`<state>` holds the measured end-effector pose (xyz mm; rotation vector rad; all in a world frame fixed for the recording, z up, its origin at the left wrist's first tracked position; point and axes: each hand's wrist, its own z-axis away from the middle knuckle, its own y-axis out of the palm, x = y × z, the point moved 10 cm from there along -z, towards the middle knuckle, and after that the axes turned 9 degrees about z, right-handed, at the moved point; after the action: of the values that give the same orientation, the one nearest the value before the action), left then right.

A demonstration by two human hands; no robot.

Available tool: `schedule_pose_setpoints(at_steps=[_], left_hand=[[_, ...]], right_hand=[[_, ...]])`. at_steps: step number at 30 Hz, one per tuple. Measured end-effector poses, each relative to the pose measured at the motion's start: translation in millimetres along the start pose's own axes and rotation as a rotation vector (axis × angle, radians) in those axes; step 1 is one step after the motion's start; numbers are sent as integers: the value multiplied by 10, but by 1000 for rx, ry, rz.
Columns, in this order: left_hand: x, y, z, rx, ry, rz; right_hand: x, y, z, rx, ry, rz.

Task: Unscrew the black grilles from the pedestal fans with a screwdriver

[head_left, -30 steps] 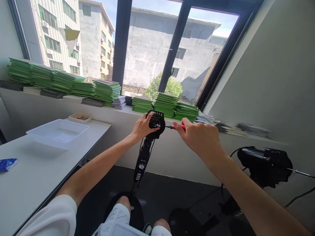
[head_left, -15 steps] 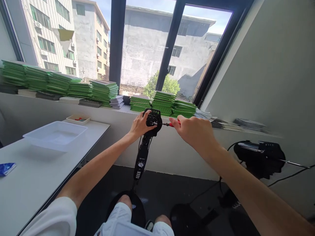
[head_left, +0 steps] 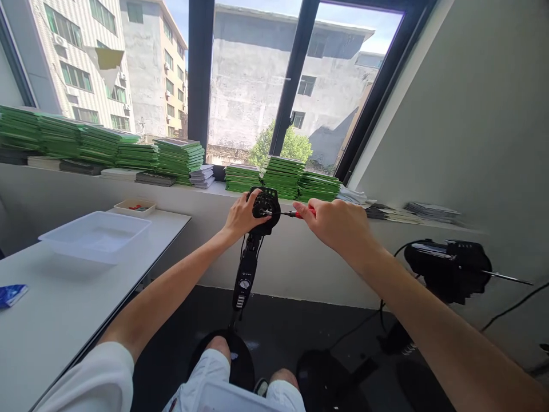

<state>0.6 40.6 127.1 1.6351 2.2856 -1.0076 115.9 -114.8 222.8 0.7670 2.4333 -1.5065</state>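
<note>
A black stand fan's motor head (head_left: 271,197), without blades or a cage, sits atop a post (head_left: 246,272) with a knob and buttons. My left hand (head_left: 241,216) grips its left side, fingers over the top and thumb across the front by the metal shaft (head_left: 266,213). From the right, my right hand (head_left: 341,224) is closed round a red-handled screwdriver (head_left: 299,214). Its thin blade points left at the shaft; whether the tip touches anything is too small to tell.
Stacks of green books (head_left: 281,180) line the windowsill. On the left, a white table (head_left: 55,320) bears a plastic bin (head_left: 96,229), a small box (head_left: 128,210) and a blue packet (head_left: 12,295). Another fan head (head_left: 450,266) stands at right. A pale tray (head_left: 240,399) lies on my lap.
The view has shifted slightly. My left hand keeps its hold on the motor head, and the screwdriver in my right hand stays aimed at the shaft.
</note>
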Motion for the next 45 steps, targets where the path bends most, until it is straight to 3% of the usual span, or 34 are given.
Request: schedule_pose_setpoints(at_steps=[3, 8, 11, 15, 19, 23, 26, 30, 34, 39, 43, 45], left_hand=[[10, 6, 4, -2, 13, 5], [33, 26, 2, 5, 25, -6], [33, 12, -1, -2, 23, -7], [31, 2, -1, -9, 19, -5], [26, 7, 3, -17, 30, 1], [36, 8, 4, -27, 24, 7], [28, 11, 7, -24, 30, 8], [22, -2, 11, -33, 35, 18], [25, -5, 11, -28, 36, 22], [44, 1, 9, -26, 35, 22], [56, 1, 11, -35, 37, 30], [54, 2, 14, -38, 36, 33]], right_hand=[[86, 12, 14, 21, -94, -111], [11, -38, 25, -36, -11, 37], [104, 28, 28, 23, -95, -50], [54, -8, 19, -24, -41, 20], [131, 37, 25, 38, -125, -103], [43, -7, 9, -34, -48, -42], [104, 13, 11, -27, -103, -158], [65, -19, 28, -60, -30, 8], [211, 15, 48, 4, -158, -106], [104, -30, 34, -26, -34, 23], [246, 14, 56, 37, -178, -150], [217, -6, 50, 8, -154, -100]])
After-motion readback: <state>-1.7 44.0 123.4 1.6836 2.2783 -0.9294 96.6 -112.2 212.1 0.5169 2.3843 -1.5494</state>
